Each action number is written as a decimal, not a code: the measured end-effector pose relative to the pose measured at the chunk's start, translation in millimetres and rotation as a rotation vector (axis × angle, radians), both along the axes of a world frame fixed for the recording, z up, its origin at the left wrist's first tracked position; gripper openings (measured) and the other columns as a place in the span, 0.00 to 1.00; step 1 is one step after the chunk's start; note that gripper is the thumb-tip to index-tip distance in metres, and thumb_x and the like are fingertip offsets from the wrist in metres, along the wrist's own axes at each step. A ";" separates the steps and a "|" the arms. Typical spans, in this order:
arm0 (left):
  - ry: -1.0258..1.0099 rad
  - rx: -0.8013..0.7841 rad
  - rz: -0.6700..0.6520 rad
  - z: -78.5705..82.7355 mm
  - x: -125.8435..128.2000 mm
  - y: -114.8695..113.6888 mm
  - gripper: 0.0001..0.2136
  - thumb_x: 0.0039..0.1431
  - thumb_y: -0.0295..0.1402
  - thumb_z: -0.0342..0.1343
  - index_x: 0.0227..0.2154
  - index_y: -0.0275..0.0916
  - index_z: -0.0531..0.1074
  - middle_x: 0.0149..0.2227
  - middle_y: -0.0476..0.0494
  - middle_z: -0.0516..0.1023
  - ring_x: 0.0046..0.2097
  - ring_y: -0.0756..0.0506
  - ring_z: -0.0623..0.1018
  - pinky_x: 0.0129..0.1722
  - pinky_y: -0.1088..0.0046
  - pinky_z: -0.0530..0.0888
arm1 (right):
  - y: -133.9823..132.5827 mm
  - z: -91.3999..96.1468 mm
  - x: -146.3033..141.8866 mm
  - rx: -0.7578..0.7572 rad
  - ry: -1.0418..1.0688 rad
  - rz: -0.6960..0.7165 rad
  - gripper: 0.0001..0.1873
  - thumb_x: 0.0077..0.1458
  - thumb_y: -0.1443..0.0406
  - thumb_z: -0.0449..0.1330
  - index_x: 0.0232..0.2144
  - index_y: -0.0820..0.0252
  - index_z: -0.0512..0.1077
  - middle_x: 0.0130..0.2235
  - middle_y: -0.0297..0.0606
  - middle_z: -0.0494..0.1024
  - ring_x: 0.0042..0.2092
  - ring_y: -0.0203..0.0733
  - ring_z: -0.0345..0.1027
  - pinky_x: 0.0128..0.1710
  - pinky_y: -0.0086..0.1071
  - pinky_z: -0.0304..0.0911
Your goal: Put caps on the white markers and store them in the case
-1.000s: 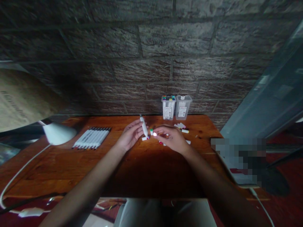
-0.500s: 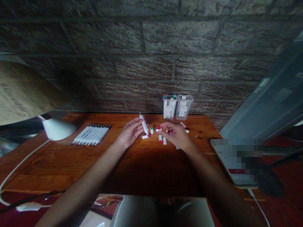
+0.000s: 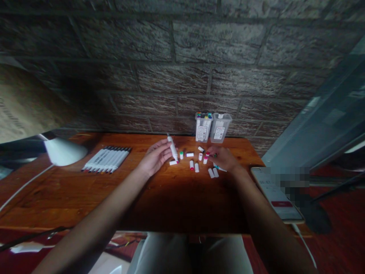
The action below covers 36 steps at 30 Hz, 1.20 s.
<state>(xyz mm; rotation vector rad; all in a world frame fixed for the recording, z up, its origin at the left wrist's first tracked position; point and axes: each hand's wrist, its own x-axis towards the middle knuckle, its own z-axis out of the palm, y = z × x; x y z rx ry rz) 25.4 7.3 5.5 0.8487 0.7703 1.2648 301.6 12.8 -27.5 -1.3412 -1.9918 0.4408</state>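
My left hand (image 3: 156,156) is closed around a white marker (image 3: 172,148), held tilted with a bare tip at its upper end. Below it a white cap with a pink-red end (image 3: 173,163) lies on the table. A green-topped cap (image 3: 181,155) stands just to the right. My right hand (image 3: 222,158) is closed in a pinch at a red-topped cap (image 3: 207,154), partly hidden by the fingers. Under it stands a pink-topped cap (image 3: 205,160). Several other white caps (image 3: 196,168) lie around, two side by side near my right wrist.
Several black-ended white markers (image 3: 107,160) lie in a row at left by a lamp base (image 3: 65,152). Against the brick wall stand a clear box of markers (image 3: 203,127) and a second clear box (image 3: 220,128). A phone with a cable (image 3: 276,194) lies at right.
My right hand has moved right, away from the marker, uncovering several caps in the middle. My left hand still holds the marker in nearly the same place. The view has shifted slightly.
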 end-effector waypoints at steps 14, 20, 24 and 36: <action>0.022 0.000 0.002 0.4 0.1 -0.2 0.07 0.55 0.22 0.59 0.37 0.33 0.74 0.33 0.43 0.81 0.34 0.49 0.82 0.35 0.79 0.80 | -6.6 9.0 -21.4 0.220 -0.084 -0.023 0.09 0.56 0.61 0.61 0.37 0.56 0.78 0.38 0.39 0.82 0.41 0.46 0.74 0.46 0.40 0.66; 0.028 0.012 0.000 -1.1 0.3 0.9 0.08 0.54 0.22 0.60 0.38 0.33 0.74 0.33 0.43 0.81 0.34 0.49 0.82 0.35 0.78 0.80 | -4.3 -1.3 -37.0 0.226 -0.062 0.008 0.08 0.51 0.65 0.65 0.37 0.54 0.78 0.37 0.40 0.81 0.41 0.46 0.73 0.47 0.41 0.65; 0.025 0.007 0.006 -1.5 0.1 1.9 0.07 0.54 0.21 0.59 0.37 0.33 0.75 0.33 0.43 0.81 0.34 0.49 0.82 0.34 0.79 0.80 | -3.9 17.3 -24.3 0.160 0.458 -0.135 0.14 0.53 0.58 0.63 0.40 0.58 0.76 0.35 0.38 0.80 0.33 0.40 0.73 0.37 0.34 0.68; 0.032 -0.009 -0.011 -3.5 1.7 1.0 0.08 0.53 0.21 0.60 0.38 0.33 0.75 0.33 0.43 0.82 0.33 0.49 0.82 0.35 0.78 0.80 | 0.8 26.5 0.0 -0.248 1.024 -0.018 0.21 0.37 0.58 0.72 0.36 0.58 0.77 0.36 0.35 0.81 0.36 0.39 0.75 0.40 0.34 0.71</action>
